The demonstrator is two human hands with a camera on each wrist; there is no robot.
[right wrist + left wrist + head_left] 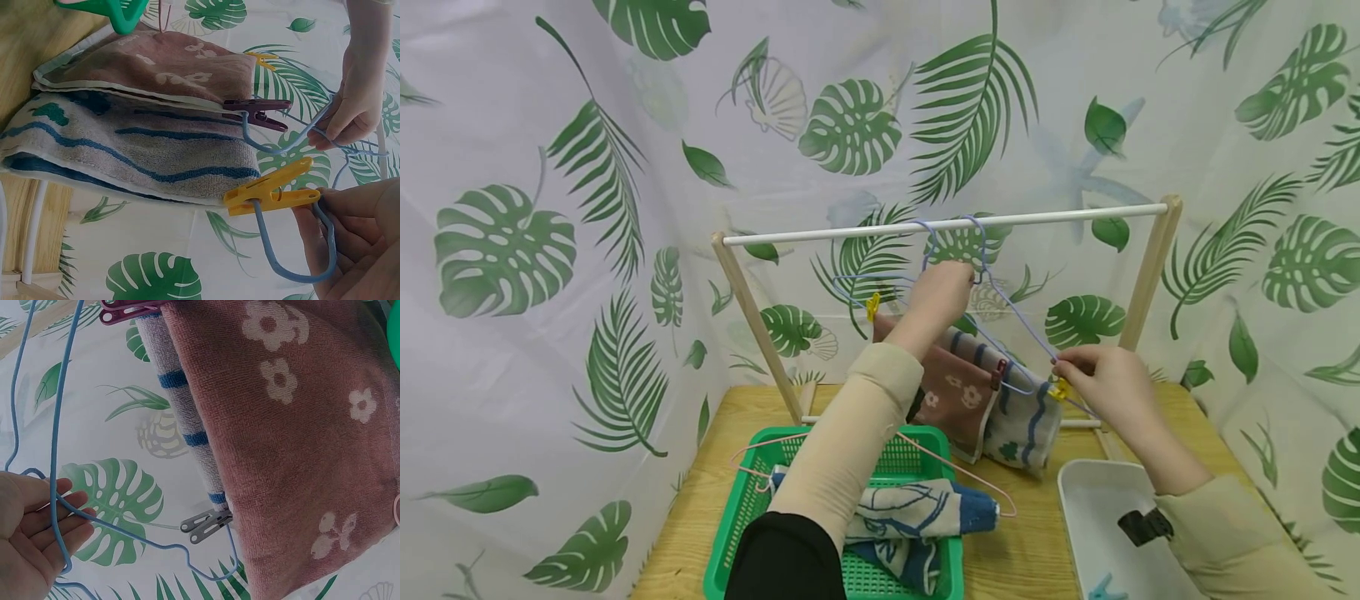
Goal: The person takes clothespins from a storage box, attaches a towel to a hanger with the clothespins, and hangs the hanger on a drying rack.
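Right hand [1112, 385] pinches the yellow clothespin [270, 190] at the blue hanger [1000, 321]'s lower right end, the striped towel [125, 159] leftward; left hand [946, 287] curls round the hanger's neck, center frame.

Beige sleeves, black upper left sleeve, black right wrist strap [1145, 527]

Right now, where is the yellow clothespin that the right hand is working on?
In the head view the yellow clothespin sits at the right end of the blue hanger, clamped on the striped towel, pinched by the right hand.
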